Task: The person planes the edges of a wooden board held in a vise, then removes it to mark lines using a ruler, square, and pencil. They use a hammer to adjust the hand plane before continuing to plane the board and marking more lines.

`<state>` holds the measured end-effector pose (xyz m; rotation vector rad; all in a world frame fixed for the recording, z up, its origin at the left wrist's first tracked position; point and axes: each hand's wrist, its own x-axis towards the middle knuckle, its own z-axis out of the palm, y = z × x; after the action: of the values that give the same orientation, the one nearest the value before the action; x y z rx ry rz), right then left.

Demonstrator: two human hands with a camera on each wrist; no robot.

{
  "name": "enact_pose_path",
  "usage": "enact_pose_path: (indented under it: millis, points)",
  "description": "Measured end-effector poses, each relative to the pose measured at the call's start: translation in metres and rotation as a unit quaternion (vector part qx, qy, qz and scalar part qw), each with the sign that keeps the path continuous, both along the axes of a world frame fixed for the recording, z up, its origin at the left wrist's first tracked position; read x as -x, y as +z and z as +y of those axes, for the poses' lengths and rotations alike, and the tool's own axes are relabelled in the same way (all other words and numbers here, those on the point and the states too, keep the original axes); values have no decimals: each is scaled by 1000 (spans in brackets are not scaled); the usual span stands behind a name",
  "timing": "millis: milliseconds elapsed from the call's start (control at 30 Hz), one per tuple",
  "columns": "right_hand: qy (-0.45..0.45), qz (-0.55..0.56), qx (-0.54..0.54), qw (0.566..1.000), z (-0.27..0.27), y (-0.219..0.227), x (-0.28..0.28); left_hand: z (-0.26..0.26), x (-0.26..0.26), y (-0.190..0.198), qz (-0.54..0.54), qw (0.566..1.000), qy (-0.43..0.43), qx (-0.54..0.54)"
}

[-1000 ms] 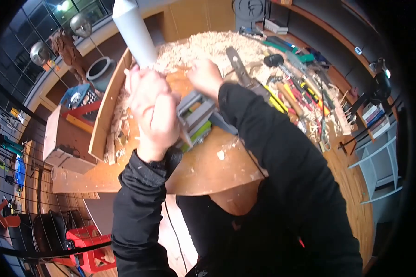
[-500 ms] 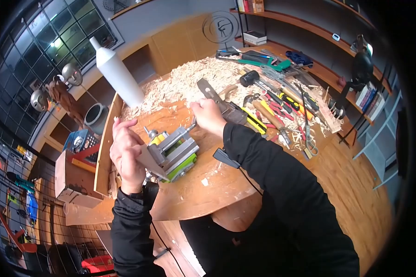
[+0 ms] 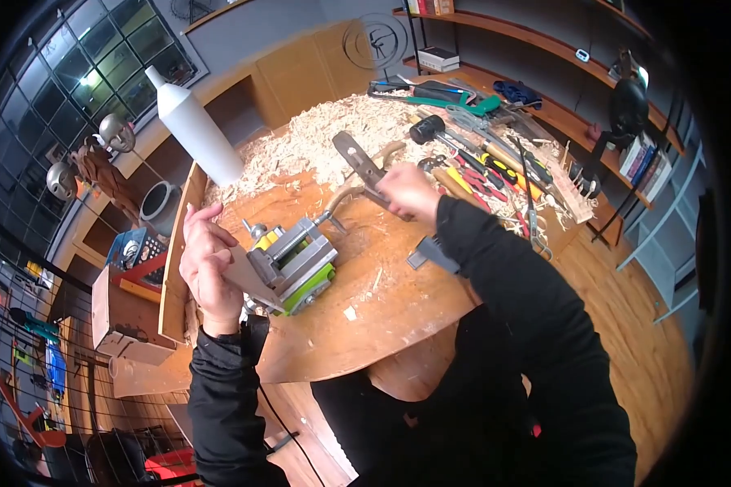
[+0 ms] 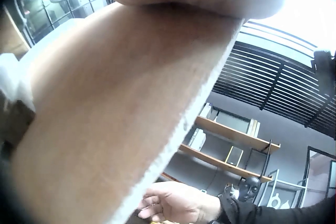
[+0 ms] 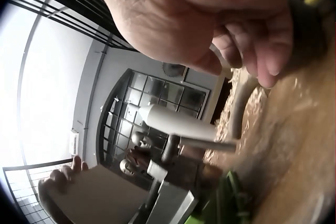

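Board [image 3: 250, 277], flat, thin and tan, stands tilted near the front left of a wooden workbench [image 3: 333, 345], against the near left side of a small vise [image 3: 296, 260]. The person's left hand [image 3: 211, 276] is clamped on it, fingers bent around the edge. Seen close up, the broad face is smooth and plain, with a rough, whitish narrow edge.

The vise has thick grey metal bars, a lime-green base and yellow parts between the bars. A rod with a crossbar handle points towards the wood shavings [image 3: 333, 130].

The right hand [image 3: 410, 192] hovers over the bench, right of the vise, its fingers loosely bent and slightly apart, gripping nothing that can be seen. Just beside it lies a long dark tool [image 3: 356, 158] with holes; whether they touch cannot be told. A dark flat object [image 3: 432, 254] sits by the right sleeve.

Farther right, crowding the bench, are a black-headed mallet [image 3: 427, 129], red- and yellow-handled tools, and a green-handled saw [image 3: 486, 105]. Shavings heap up behind, next to a tall white bottle-shaped object [image 3: 196, 130]. A raised wooden strip [image 3: 185, 243] walls the bench's left edge, with a cardboard box [image 3: 126, 312] beyond it.

At the back are two metallic masks, a gridded window, a round wall emblem [image 3: 375, 40] with a line figure, and shelves of books [image 3: 646, 166], their spines too small to read.
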<state>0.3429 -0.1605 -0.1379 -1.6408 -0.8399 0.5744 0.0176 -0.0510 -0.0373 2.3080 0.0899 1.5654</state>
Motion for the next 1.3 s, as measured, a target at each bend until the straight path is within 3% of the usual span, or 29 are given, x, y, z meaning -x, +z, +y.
enact_pose_path:
  millis: [133, 367, 433, 500, 567, 600, 700, 767, 833, 933, 967, 1033, 1100, 1133, 1167, 1233, 1300]
  points:
    - [-55, 19, -10, 998, -34, 7, -59, -1, -5, -1, -33, 999, -9, 19]
    - [-52, 47, 38, 997, -60, 2, -81, -2, -5, -2, -42, 999, -12, 24]
    - [-19, -25, 49, 998, -56, -3, -73, 1, -4, -4, -30, 999, -13, 4]
    - [-20, -197, 58, 978, -46, -6, -56, 3, -2, -3, -20, 1000, -6, -18]
    - [-13, -256, 82, 963, -37, -4, -32, 0, -2, 1, -13, 1000, -2, -23]
    - [15, -303, 122, 945, -24, -12, -32, -4, -4, 4, -11, 999, 29, -24]
    - [5, -402, 251, 881, -8, -1, -9, -3, -6, -4, -39, 999, 15, -8]
    - [-26, -453, 272, 849, 4, -8, 2, -10, -4, -4, -26, 997, 74, -22]
    - [-37, -448, 259, 855, 14, -13, 9, -18, 3, -3, 32, 993, 113, -18]
    - [-63, -481, 214, 848, 24, -31, 4, -16, 2, -5, -69, 992, 100, -13]
    - [-61, -487, 210, 846, 24, -32, 1, -7, 2, -10, -107, 981, 162, 15]
    - [-60, -472, 184, 860, 26, -33, -5, 24, 0, -24, -152, 945, 211, 198]
    - [-54, -475, 155, 865, 27, -33, -9, 41, 3, -33, -118, 933, 205, 273]
    - [-73, -450, 138, 879, 27, -30, -9, 51, 5, -29, -77, 899, 174, 394]
    - [-92, -424, 121, 893, 26, -26, -10, 48, -7, -37, -161, 848, 105, 494]
    - [-98, -425, 87, 896, 26, -12, -14, 42, -13, -42, -162, 833, 49, 527]
    - [-78, -162, -45, 983, 22, 5, -17, 50, -18, -48, -188, 827, 65, 526]
